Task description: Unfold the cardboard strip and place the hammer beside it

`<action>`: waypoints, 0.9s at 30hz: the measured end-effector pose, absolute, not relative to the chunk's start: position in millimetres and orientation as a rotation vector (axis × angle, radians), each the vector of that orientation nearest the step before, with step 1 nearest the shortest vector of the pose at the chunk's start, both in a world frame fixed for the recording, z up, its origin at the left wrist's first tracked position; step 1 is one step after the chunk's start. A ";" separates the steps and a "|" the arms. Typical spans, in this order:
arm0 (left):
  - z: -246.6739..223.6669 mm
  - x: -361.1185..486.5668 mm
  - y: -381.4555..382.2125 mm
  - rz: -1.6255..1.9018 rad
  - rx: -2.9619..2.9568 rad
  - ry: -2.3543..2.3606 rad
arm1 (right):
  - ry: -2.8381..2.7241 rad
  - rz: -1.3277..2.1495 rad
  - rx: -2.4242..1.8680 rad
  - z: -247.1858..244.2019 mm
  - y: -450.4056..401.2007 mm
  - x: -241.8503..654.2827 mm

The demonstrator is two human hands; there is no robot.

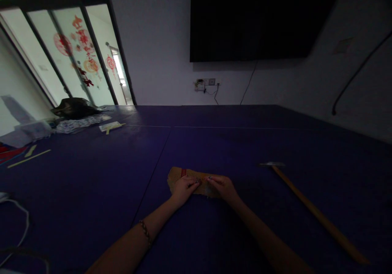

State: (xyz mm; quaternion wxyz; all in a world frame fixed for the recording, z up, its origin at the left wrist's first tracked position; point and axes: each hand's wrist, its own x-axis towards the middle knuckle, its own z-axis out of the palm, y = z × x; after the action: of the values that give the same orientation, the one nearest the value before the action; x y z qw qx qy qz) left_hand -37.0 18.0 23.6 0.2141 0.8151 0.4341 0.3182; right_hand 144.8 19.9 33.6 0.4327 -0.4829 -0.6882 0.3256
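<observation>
A hammer (321, 220) lies at the right, its metal head on the far side and its wooden handle slanting back toward the near right corner, well apart from the piece of cardboard (175, 177) that sits on the bench near the middle, in front of the person. The left hand (185, 187) rests on the cardboard beside a red band printed across it, fingers drawn close and pointing right; the right hand (224, 187) meets its right part with thumb and fingers brought together at the tips. Whether either hand pinches something small there, I cannot tell. A dark beaded bracelet (145, 232) circles the left wrist. Off to the far left are a black bag (75, 107), a heap of clear packets (79, 123), a translucent plastic box (33, 130), a white packet (109, 125) with yellow strips, a long yellow strip (30, 159) and something red (10, 155); a white cable (27, 225) curls nearer. The bench (147, 151) is deep purple, crossed by thin seams. Beyond it, a pale wall (150, 53) carries a large dark screen (260, 21) above sockets (211, 81), with glass sliding doors (70, 53) bearing red decorations at the left. The light is dim.
</observation>
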 end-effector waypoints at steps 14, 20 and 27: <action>20.4 -39.0 19.3 0.856 2.120 1.202 | -1.576 0.611 -1.316 30.5 18.2 120.1; 16.1 -41.4 23.7 1.031 1.819 1.169 | -1.722 0.611 -1.303 27.3 16.1 118.0; 19.5 -44.2 22.0 1.205 1.519 1.166 | -1.821 0.633 -1.283 33.1 14.1 118.8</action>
State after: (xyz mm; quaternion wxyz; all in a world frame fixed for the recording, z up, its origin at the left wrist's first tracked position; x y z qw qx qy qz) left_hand -44.2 22.0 19.5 0.4255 0.6076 0.4663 0.4821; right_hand 118.8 14.1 33.1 0.4012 -0.5074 -0.7202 0.2505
